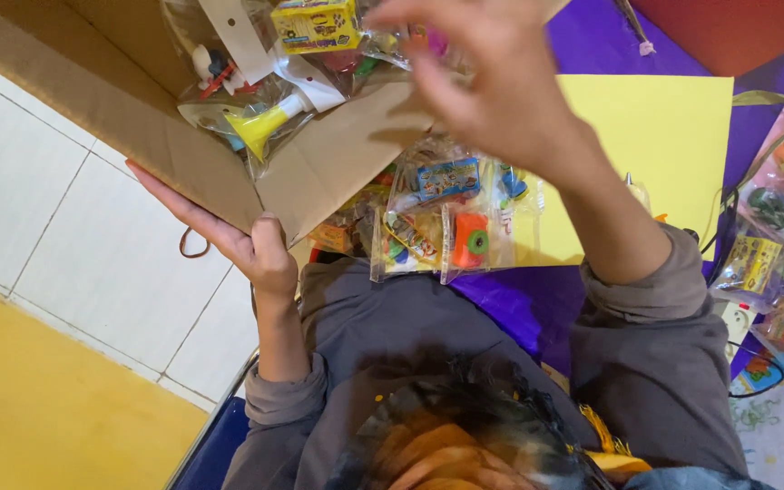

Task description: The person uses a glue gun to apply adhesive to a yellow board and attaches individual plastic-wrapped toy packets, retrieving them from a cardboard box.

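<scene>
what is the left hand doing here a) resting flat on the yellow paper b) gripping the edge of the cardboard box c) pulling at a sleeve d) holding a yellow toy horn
b: the left hand is clasped on the edge of the cardboard box, with the thumb over the flap, while the yellow toy horn lies bagged inside the box and the yellow paper sits apart from that hand.
</scene>
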